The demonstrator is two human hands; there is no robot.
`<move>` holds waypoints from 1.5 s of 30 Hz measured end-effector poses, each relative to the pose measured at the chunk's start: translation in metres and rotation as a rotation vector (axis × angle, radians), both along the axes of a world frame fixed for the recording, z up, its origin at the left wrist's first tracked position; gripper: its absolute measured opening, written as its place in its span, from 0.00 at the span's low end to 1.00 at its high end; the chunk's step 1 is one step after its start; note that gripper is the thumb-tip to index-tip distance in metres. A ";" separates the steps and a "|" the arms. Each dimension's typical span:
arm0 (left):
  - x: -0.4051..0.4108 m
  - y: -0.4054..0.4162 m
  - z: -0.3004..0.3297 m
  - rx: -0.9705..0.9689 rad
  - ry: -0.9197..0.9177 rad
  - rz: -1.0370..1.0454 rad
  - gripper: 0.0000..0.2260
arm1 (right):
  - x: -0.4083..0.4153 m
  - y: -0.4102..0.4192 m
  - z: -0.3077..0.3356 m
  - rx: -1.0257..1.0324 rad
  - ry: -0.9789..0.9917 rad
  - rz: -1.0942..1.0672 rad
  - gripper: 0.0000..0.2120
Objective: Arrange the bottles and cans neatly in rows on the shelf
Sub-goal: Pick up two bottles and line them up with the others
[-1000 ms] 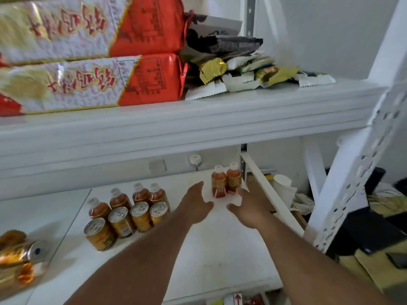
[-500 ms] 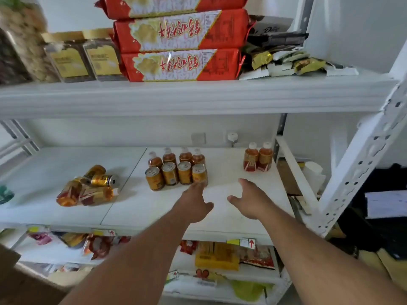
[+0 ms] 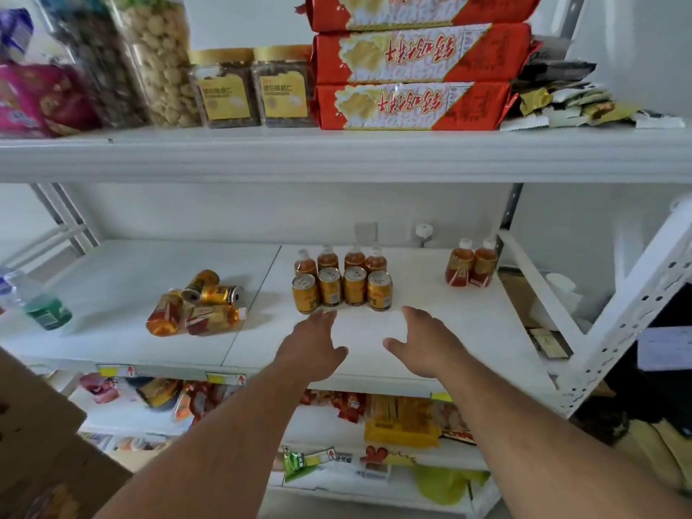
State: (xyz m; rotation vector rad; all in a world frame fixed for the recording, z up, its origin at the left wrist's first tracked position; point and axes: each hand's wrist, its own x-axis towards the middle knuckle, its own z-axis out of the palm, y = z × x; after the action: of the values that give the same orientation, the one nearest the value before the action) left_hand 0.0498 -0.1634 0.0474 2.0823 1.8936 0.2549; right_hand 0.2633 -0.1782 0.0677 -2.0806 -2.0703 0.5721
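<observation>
A: How much of the arranging is being shown as done?

B: On the middle shelf (image 3: 112,279), two short rows are being kept upright at the centre: a near row of four cans (image 3: 341,288) and, touching behind it, a far row of four bottles (image 3: 339,258). A pair of bottles (image 3: 471,264) is being kept upright at the far right, well apart from those rows.

A: And what is being left undone?

B: A heap of tipped cans and bottles (image 3: 196,305) is lying on its side to the left of the rows, with nothing lined up. A green-labelled bottle (image 3: 39,305) is also lying tilted at the far left edge; whether it is being counted in the task cannot be told. The job is being judged as roughly half done, since the heap and possibly the right-hand pair are not yet being joined to the rows.

A: What is being held?

B: Nothing. The left hand (image 3: 312,348) is being held with its grip spread, fingertips just near of the can row, and whether the leftmost can is being touched cannot be told. The right hand (image 3: 425,344) is likewise being held with its grip spread and empty, over bare shelf, near of the rows.

A: What is being called for next?

B: Probably the tipped heap is being reached for and stood up beside the rows.
</observation>
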 end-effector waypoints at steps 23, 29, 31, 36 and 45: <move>-0.041 0.067 0.000 0.015 0.260 -0.139 0.30 | -0.064 0.058 -0.013 0.039 -0.403 0.077 0.35; -0.017 0.092 0.000 0.024 0.243 -0.149 0.29 | -0.043 0.088 -0.014 0.046 -0.402 0.059 0.33; -0.011 0.103 0.003 0.036 0.234 -0.172 0.26 | -0.040 0.098 -0.013 0.041 -0.391 0.046 0.33; -0.002 0.143 0.014 0.045 0.262 -0.209 0.26 | -0.032 0.131 -0.012 0.054 -0.369 0.015 0.34; 0.005 0.247 0.023 0.136 0.271 -0.284 0.34 | -0.028 0.194 -0.028 0.049 -0.255 -0.121 0.33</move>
State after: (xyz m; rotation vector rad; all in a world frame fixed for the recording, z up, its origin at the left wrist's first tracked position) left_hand 0.0545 0.0832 0.0709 2.5553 1.7289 0.0362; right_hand 0.2355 0.0162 0.0402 -2.3351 -2.0401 0.2470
